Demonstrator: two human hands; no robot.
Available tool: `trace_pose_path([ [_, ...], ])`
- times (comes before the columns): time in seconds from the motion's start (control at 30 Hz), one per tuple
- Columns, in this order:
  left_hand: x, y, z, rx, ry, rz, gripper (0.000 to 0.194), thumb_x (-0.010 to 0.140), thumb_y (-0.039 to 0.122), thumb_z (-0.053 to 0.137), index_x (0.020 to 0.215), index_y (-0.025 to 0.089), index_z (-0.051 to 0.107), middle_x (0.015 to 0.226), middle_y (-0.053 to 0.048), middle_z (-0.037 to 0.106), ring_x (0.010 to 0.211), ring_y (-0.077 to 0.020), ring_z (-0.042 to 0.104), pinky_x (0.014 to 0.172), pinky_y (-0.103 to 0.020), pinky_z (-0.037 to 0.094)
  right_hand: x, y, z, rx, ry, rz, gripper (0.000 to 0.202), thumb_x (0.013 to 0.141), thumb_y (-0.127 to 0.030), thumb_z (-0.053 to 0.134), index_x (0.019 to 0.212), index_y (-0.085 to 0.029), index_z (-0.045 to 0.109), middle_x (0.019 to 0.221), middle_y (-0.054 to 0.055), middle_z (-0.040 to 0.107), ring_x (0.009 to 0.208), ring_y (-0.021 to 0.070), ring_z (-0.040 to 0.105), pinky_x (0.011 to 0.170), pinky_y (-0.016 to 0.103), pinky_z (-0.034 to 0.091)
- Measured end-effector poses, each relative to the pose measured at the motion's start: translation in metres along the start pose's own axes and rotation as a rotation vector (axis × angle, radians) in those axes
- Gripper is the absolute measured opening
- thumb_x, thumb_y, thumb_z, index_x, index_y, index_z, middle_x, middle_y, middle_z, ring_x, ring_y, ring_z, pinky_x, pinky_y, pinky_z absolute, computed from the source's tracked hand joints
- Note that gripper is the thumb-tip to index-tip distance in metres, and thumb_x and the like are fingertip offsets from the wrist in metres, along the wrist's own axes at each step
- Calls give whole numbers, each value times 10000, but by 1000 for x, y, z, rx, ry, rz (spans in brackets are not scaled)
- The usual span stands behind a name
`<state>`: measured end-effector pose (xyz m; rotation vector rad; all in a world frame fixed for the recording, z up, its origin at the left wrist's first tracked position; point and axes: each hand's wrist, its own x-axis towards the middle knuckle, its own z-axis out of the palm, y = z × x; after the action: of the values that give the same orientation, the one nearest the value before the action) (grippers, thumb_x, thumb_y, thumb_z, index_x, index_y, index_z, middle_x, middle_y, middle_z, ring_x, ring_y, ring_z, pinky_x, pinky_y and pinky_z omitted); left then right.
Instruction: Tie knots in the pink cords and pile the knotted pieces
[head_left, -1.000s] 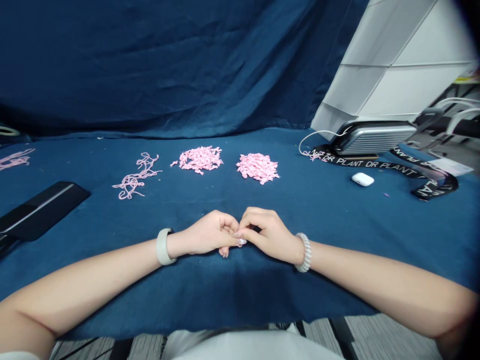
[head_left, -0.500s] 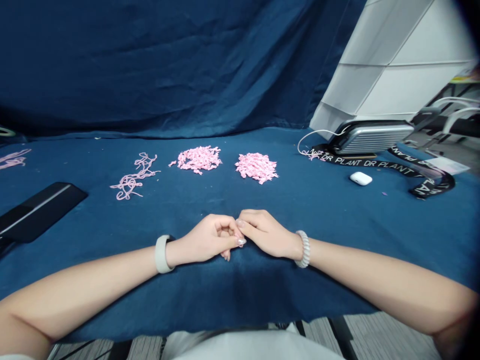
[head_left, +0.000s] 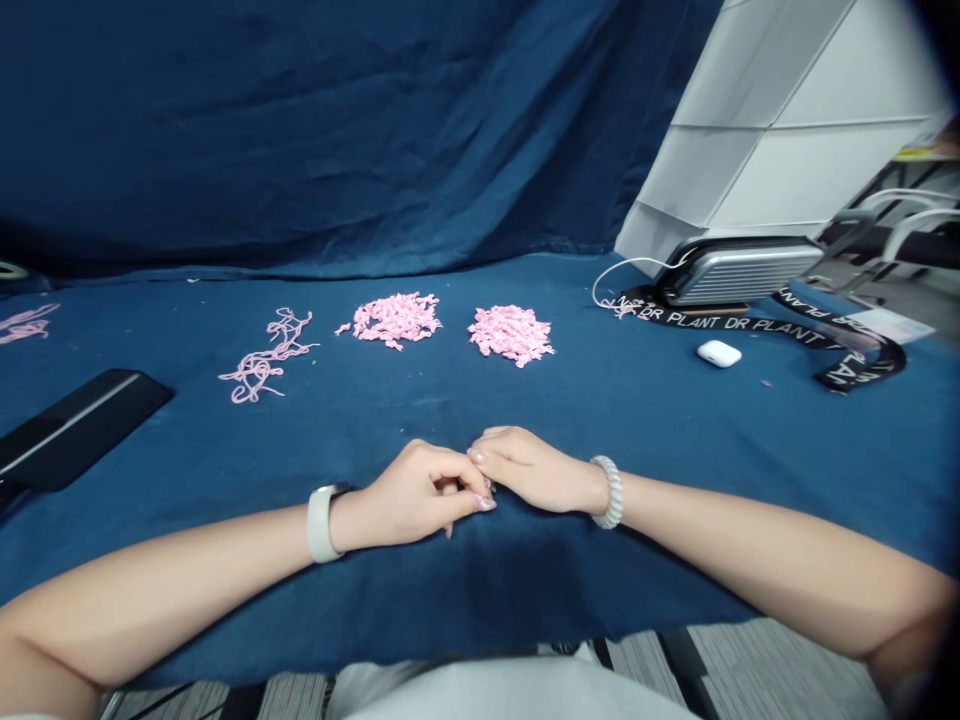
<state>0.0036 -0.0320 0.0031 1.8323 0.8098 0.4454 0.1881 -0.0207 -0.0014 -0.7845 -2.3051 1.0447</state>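
Note:
My left hand (head_left: 424,492) and my right hand (head_left: 534,468) meet at the fingertips over the front of the blue cloth (head_left: 360,400). The left thumb and forefinger are pinched together, and the right fingers are closed against them. Whatever lies between the fingertips is too small and covered to make out. Beyond the hands are two heaps of small pink knotted pieces, a left heap (head_left: 396,320) and a right heap (head_left: 511,334). Loose pink yarn (head_left: 259,368) lies tangled to the left of them.
At far left lie a black flat paddle-shaped object (head_left: 82,425) and more pink strands (head_left: 26,323). On the right are a white earbud case (head_left: 719,353), a lettered black strap (head_left: 735,322) and a silver ribbed case (head_left: 750,272) with a white cable. A blue curtain (head_left: 315,130) hangs behind.
My left hand has dipped slightly and its thumb and forefinger have drawn closer together. The right hand stays against it, nearly unmoved. The heaps and yarn look the same.

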Motion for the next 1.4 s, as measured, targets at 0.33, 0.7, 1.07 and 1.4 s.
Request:
trace_pose_path([
  [0.33,-4,-1,1,327,144,265,170,792,271,570,780,177,711,697,-3,687,604,-51,620,608,-125,449,-2,1,6,-160,-3,-20,381,948,-236,301,615,-146,463,613,-1,506,631,104,451,702,262,360],
  [0.7,-1,0,3,154,208,141,178,776,291,584,749,141,676,690,-15,672,487,-36,575,510,-119,432,-3,-3,5,11,85,144,322,910,-216,367,616,-139,474,619,-14,499,602,84,448,617,215,346],
  [1.07,2,-2,3,-48,188,-25,234,762,328,592,719,98,585,550,-8,596,435,-47,545,442,-123,414,-4,-4,4,133,98,252,418,916,-352,353,581,-133,473,570,-7,500,556,80,445,581,208,353],
  [1.4,4,-7,0,-149,204,-81,280,765,378,583,749,103,532,623,-6,573,430,-26,501,418,-124,405,-3,-1,2,180,119,241,264,888,-291,431,707,-128,531,682,2,542,639,94,464,626,217,374],
])
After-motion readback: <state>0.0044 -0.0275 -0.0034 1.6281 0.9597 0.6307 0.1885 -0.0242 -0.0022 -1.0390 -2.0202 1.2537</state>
